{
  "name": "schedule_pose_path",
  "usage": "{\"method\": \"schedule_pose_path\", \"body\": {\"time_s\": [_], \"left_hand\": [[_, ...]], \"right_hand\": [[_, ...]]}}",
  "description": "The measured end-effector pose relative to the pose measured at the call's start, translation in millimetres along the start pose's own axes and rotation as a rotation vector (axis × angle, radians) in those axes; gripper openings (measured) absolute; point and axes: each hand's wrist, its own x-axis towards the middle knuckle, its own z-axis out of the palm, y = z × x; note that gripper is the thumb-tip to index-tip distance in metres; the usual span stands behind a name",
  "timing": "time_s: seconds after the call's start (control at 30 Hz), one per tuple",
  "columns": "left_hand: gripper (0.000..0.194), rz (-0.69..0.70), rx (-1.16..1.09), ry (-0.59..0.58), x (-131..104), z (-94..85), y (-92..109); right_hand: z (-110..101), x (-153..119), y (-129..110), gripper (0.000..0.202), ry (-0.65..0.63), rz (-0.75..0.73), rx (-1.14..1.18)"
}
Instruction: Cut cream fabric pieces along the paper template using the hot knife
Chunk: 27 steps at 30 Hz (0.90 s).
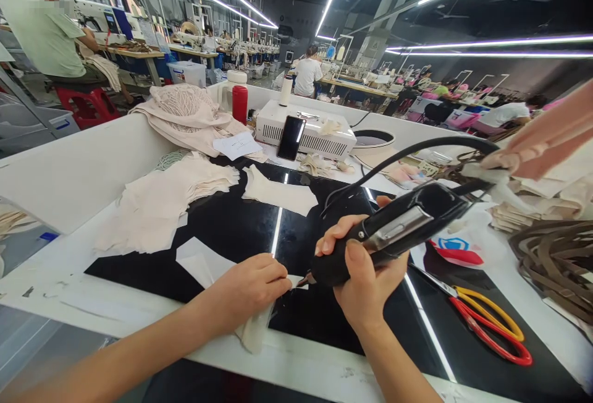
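Observation:
My left hand (248, 285) is closed, its thumb and fingers pinching a cream fabric piece (256, 332) that hangs over the front edge of the black glossy work surface (319, 322). Wrapped round a black handheld corded tool (393, 230), my right hand (365, 285) holds it tilted. Its small metal tip points down and left, right by the fabric edge at my left fingertips; whether it touches cannot be made out. A folded pale sheet (201, 258) lies just behind my left hand. Another cream fabric piece (280, 191) lies flat farther back.
Stacked cream fabric pieces (152, 205) lie at left. Scissors (491, 322) with red and yellow handles rest at right, near brown straps (556, 261). At the back stand a white vented box (306, 131), a phone (291, 138) and a red bottle (239, 104). The tool's cord (393, 154) arches overhead.

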Motion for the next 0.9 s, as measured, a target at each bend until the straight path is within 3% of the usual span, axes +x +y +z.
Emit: {"method": "schedule_pose_path", "body": {"time_s": [0.63,0.9], "left_hand": [[0.031,-0.015,0.012,-0.057,-3,3.0,-1],[0.032,-0.006,0.046,0.018,-1,-7.4,2]], "right_hand": [[-6,0,-2,0.045,0.05,-0.011,-0.042],[-6,-4,1,0.045,0.032,-0.009,-0.063]]}}
